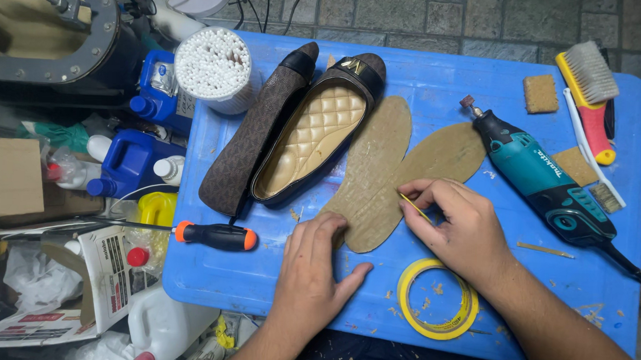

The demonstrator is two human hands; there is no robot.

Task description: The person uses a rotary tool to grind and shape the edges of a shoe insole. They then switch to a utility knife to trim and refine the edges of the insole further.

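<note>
Right hand (461, 231): fingertips pinched on thin yellow strip (413, 205), at edge of near insole (372, 182). Left hand (314, 272): flat, fingers spread, pressing insole's near end to blue table (424, 70); grasps nothing.

Both insoles already cut to shape; second insole (442, 154) lies bare just beyond right fingers. Neither yet in shoes (294, 129), beyond left fingers.

Tape roll (437, 299) under right wrist. Rotary tool (548, 181) right of knuckles, screwdriver (215, 235) left of left hand. Judged: mid-job.

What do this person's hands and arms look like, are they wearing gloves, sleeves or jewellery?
Both hands are bare: no gloves on the left hand or the right hand. No rings, watch or bracelet show. Both forearms are uncovered as far as the picture's lower edge, so no sleeves are visible. The fingernails look short and unpainted.
</note>
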